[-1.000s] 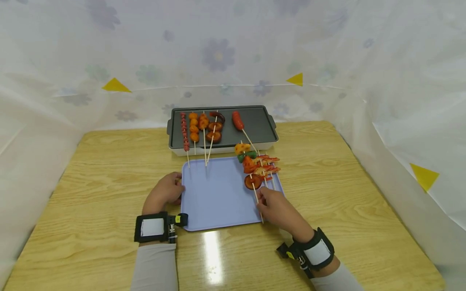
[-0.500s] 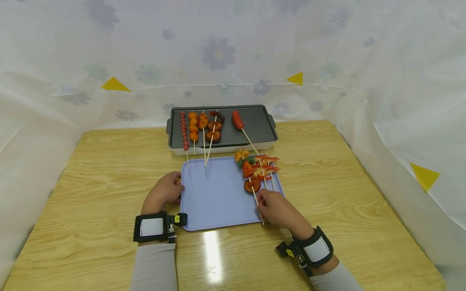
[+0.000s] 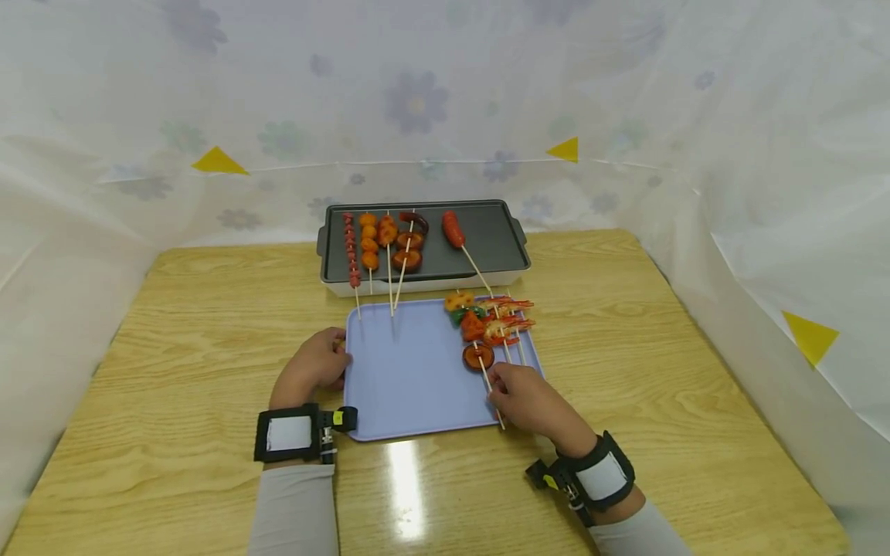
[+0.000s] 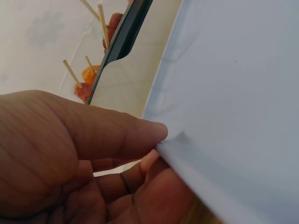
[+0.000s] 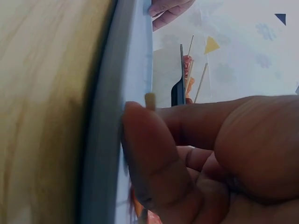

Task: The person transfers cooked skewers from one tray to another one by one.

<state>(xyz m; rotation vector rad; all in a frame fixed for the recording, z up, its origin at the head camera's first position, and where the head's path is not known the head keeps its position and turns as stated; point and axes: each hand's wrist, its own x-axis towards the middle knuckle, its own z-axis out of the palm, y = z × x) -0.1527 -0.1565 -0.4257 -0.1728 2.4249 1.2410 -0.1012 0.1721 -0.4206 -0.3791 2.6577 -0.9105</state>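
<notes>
My left hand (image 3: 316, 364) holds the left rim of a lavender tray (image 3: 410, 378); in the left wrist view the thumb (image 4: 140, 135) lies on top of the rim with fingers underneath. At the tray's right side my right hand (image 3: 530, 398) pinches the bare stick of a mixed vegetable skewer (image 3: 474, 326), which carries yellow, green, red and round brown pieces. That skewer lies low over the tray, touching or beside the shrimp skewers (image 3: 513, 328). The stick's end (image 5: 150, 101) pokes past my fingers in the right wrist view.
Behind the tray stands a dark grill pan (image 3: 480, 232). On it lie a red-piece skewer (image 3: 351, 251), an orange-ball skewer (image 3: 369, 241), a mushroom-like skewer (image 3: 408, 251) and a sausage (image 3: 453, 229) on a stick, among others. Several sticks overhang its front edge.
The skewer in my right hand has lowered toward the tray, its far end shifting slightly left. My left hand stays at the tray's rim.
</notes>
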